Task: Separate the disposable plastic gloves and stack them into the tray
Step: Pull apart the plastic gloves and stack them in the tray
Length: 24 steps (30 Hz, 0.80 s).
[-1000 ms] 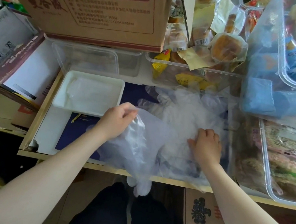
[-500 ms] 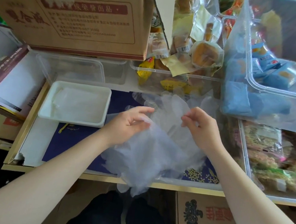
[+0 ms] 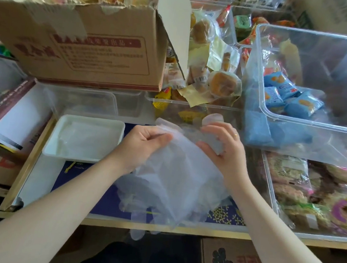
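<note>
Both hands, left [image 3: 144, 143] and right [image 3: 224, 151], are pinching the gloves [image 3: 172, 179] with curled fingers; white tray [image 3: 55, 149] is holding flattened gloves; clear bins [image 3: 271, 188] are holding packaged snacks

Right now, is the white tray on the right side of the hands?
No, the white tray sits to the left of both hands, beside the left hand.

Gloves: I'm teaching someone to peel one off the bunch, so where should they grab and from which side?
Pinch the top cuff edge, from above. The gloves hang fingers-down, and both the left hand and right hand already pinch there.
</note>
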{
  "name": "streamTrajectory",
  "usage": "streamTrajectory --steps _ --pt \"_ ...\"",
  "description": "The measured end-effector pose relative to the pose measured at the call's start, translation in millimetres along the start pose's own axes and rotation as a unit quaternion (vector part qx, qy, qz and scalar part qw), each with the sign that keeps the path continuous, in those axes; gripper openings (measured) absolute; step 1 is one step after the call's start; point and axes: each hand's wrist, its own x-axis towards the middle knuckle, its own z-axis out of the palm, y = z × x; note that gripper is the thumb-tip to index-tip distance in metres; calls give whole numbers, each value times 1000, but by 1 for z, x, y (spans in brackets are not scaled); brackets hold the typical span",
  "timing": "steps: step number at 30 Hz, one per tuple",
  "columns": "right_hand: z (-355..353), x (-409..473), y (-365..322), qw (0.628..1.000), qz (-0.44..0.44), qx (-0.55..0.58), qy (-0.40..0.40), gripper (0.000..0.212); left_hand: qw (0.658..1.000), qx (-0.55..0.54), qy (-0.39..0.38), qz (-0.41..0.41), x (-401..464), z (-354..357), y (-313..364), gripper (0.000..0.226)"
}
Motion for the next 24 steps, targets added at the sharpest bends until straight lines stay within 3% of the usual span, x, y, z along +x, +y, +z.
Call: streamTrajectory --steps 2,5,9,11,13,16,19,24 --pt "-2 -10 10 991 98 23 88 64 1000 -22 14 -12 -4 -7 1 18" --pt "7 -19 7 940 310 143 22 96 999 -34 28 -12 -9 -17 2 18" --pt "28 -20 17 827 454 322 -80 81 998 -47 45 -13 -16 -25 5 17" --pt "35 -20 19 793 461 374 -139 48 997 -33 72 -17 -17 -29 5 18" --pt "40 -21 15 813 443 341 -160 22 993 -27 110 -24 -17 -34 3 19" --pt "41 -12 7 879 422 190 -116 8 986 44 158 1 -17 -45 -2 22" --pt "29 9 1 914 368 163 -47 16 966 173 191 6 -17 -57 -10 12" --pt "2 36 -21 977 205 44 -34 25 948 86 285 -111 -4 -85 -23 16"
